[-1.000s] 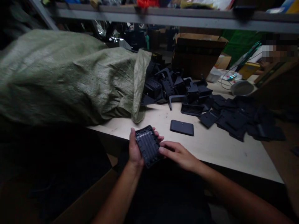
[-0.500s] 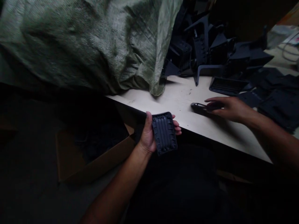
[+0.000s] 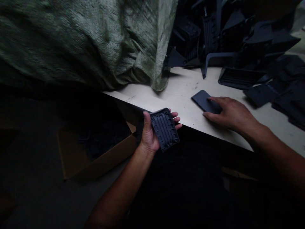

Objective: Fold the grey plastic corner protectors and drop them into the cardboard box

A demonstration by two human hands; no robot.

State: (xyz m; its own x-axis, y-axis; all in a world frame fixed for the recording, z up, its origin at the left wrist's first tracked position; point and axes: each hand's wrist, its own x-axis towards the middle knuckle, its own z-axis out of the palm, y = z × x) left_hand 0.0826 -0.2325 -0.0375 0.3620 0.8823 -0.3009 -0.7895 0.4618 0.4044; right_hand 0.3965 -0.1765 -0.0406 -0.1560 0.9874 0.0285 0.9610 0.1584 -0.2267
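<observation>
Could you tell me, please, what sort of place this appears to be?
Probably a small workshop or parts-packing area: a woven green sack spilling black plastic parts onto a pale wooden workbench, with an open cardboard box below it.

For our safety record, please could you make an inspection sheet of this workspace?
Surface: pale wooden table, its edge near the person.
Handled things: black ribbed plastic plate; flat dark plate, lying on the table.
Clutter: heap of black plastic parts beside a green woven sack.
Hands: left hand holds the ribbed plate; right hand lies on the flat plate.
Cables: nothing seen.
Surroundings: open cardboard box below the table edge, contents dark.
</observation>
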